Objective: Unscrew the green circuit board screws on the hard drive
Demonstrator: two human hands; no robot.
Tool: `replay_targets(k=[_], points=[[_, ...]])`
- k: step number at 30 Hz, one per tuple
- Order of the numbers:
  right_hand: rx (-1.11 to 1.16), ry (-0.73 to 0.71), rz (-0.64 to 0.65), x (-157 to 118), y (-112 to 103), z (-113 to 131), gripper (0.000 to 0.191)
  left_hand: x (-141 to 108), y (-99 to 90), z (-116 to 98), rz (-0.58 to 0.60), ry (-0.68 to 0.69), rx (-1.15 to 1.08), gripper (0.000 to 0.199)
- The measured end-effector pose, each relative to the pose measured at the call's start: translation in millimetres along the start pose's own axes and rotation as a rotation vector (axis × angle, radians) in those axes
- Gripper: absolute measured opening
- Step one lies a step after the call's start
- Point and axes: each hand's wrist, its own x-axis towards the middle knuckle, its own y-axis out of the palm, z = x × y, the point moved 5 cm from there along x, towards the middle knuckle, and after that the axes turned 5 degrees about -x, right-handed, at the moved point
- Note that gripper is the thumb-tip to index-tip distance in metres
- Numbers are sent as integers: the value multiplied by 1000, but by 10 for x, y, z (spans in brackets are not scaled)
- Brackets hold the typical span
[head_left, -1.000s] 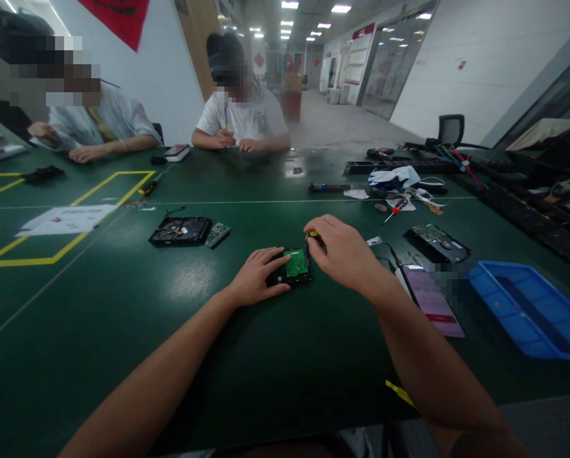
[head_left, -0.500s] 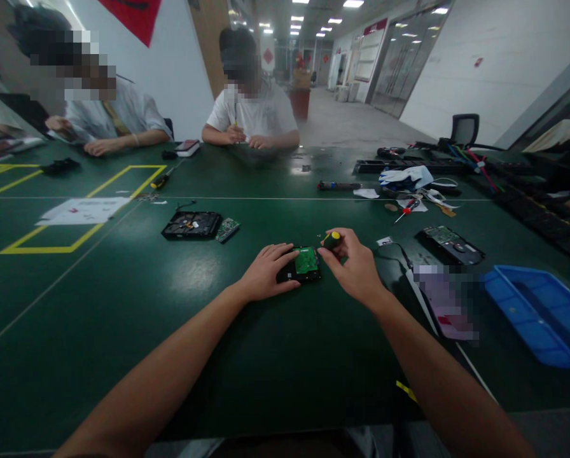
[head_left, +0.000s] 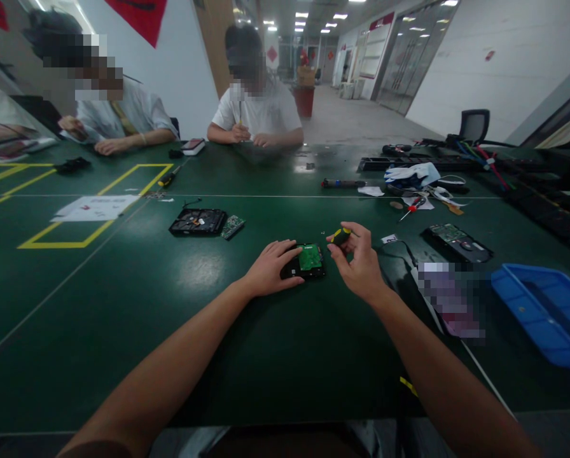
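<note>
A black hard drive (head_left: 319, 272) with a green circuit board lies on the green table. My left hand (head_left: 270, 268) grips it from the left, fingers over its far edge and thumb along the near side. To the right of the drive, my right hand (head_left: 361, 264) is closed around the yellow and black handle of a screwdriver (head_left: 341, 236), held tilted above the table. The screwdriver's tip cannot be made out. Tiny bits, perhaps screws (head_left: 322, 233), lie just beyond the drive.
An opened drive case (head_left: 198, 222) and a loose circuit board (head_left: 232, 226) lie to the left. On the right are another hard drive (head_left: 458, 243), a phone (head_left: 450, 299) and a blue tray (head_left: 542, 312). A red screwdriver (head_left: 413, 207) lies farther back. Co-workers (head_left: 259, 114) sit across the table.
My right hand has drawn slightly away from the drive, and the screwdriver handle has tipped more sideways. My left hand stays on the drive. The view has shifted a little.
</note>
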Motion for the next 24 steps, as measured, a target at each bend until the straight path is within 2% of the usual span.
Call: replay_targets(k=[7, 14, 20, 24], points=[[-220, -178, -135, 29, -89, 93, 45, -5, -16, -11, -15, 15, -6, 72], [-134, -152, -69, -16, -16, 125, 56, -14, -22, -16, -37, 34, -13, 64], [-247, -205, -176, -33, -65, 182, 49, -14, -27, -16, -38, 42, -1, 63], [-209, -197, -124, -35, -26, 154, 52, -13, -30, -22, -38, 54, 1, 64]])
